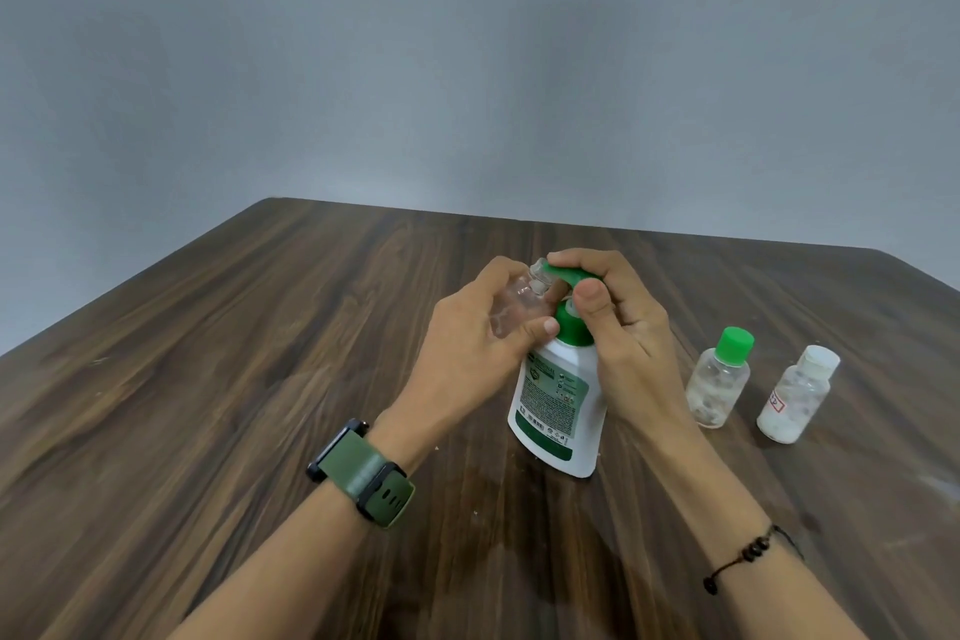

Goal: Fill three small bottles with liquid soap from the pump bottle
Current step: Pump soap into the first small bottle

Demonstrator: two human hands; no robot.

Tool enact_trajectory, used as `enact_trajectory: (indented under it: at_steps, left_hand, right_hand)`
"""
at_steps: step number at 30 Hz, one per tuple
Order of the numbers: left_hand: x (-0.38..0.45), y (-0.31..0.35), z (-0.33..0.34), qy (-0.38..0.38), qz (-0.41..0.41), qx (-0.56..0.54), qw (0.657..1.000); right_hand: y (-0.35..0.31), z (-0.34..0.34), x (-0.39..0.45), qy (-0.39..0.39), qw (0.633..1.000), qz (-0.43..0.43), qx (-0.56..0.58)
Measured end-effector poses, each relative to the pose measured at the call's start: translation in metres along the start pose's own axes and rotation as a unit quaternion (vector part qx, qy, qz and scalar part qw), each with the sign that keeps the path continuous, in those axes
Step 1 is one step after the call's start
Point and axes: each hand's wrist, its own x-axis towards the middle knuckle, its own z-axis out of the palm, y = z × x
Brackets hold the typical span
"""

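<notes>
A white pump bottle [558, 405] with a green label and green pump head stands upright at the table's middle. My right hand [618, 322] rests on top of the pump head, fingers curled over it and thumb on the collar. My left hand [480, 333] holds a small clear uncapped bottle [519, 301], tilted, its open neck right under the pump's nozzle. To the right stand a small clear bottle with a green cap [719, 377] and a small bottle with a white cap [797, 395] holding white contents.
The dark wooden table [260, 379] reaches to a grey wall behind. Its far edge and right corner are close to the bottles. A green-strapped watch [363, 473] is on my left wrist, a black cord bracelet [753, 554] on my right.
</notes>
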Motion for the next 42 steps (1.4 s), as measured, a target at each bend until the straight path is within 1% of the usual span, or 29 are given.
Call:
enact_trajectory:
  at_steps: [3,6,11,13,16,18,21,25,27,29,31,34,37,40,42]
  left_hand:
    - [-0.001,-0.002,-0.004,-0.031,0.006,0.032,0.999]
    - [-0.002,-0.002,-0.006,-0.035,0.015,0.039,0.999]
    - [-0.003,0.0,-0.002,-0.024,0.031,0.05,0.998]
    - [-0.005,-0.002,-0.001,-0.03,0.04,0.059,0.997]
    - [-0.006,0.0,-0.003,-0.036,0.043,0.058,0.997]
    - [-0.007,0.001,-0.004,-0.057,0.039,0.052,0.996]
    - [-0.014,0.001,-0.004,-0.095,0.025,0.007,0.995]
    - [-0.014,0.002,-0.008,-0.114,-0.015,-0.072,0.991]
    - [-0.015,0.0,-0.008,-0.094,-0.053,-0.131,0.985]
    - [-0.017,-0.003,-0.009,-0.054,-0.085,-0.203,0.974]
    - [-0.017,-0.006,-0.01,-0.031,-0.098,-0.254,0.962]
    - [-0.018,-0.009,-0.011,-0.024,-0.101,-0.318,0.942]
    - [-0.016,-0.01,-0.012,-0.02,-0.098,-0.342,0.935]
    - [-0.016,-0.01,-0.014,-0.015,-0.111,-0.357,0.927]
    - [-0.018,-0.009,-0.014,-0.005,-0.11,-0.353,0.929]
  right_hand:
    - [-0.002,0.005,-0.006,0.017,0.999,-0.002,-0.042]
    - [-0.008,0.006,-0.001,0.016,0.998,0.006,-0.066]
    - [-0.012,0.005,0.013,0.0,0.992,0.11,-0.058]
    - [-0.013,0.004,0.015,-0.024,0.986,0.155,-0.054]
    - [-0.019,-0.004,0.026,-0.057,0.971,0.232,0.008]
    - [-0.02,-0.006,0.028,-0.069,0.966,0.25,0.003]
    - [-0.019,-0.003,0.025,-0.069,0.965,0.253,0.003]
    - [-0.023,-0.004,0.029,-0.051,0.965,0.257,0.021]
    - [-0.023,-0.004,0.03,-0.042,0.965,0.255,0.045]
    - [-0.026,-0.004,0.031,-0.047,0.963,0.258,0.058]
    - [-0.027,-0.005,0.033,-0.043,0.964,0.258,0.051]
    - [-0.027,-0.007,0.034,-0.042,0.959,0.267,0.08]
    - [-0.03,-0.01,0.035,-0.056,0.96,0.269,0.059]
    - [-0.031,-0.008,0.033,-0.058,0.958,0.267,0.09]
    - [-0.033,-0.007,0.034,-0.07,0.958,0.269,0.066]
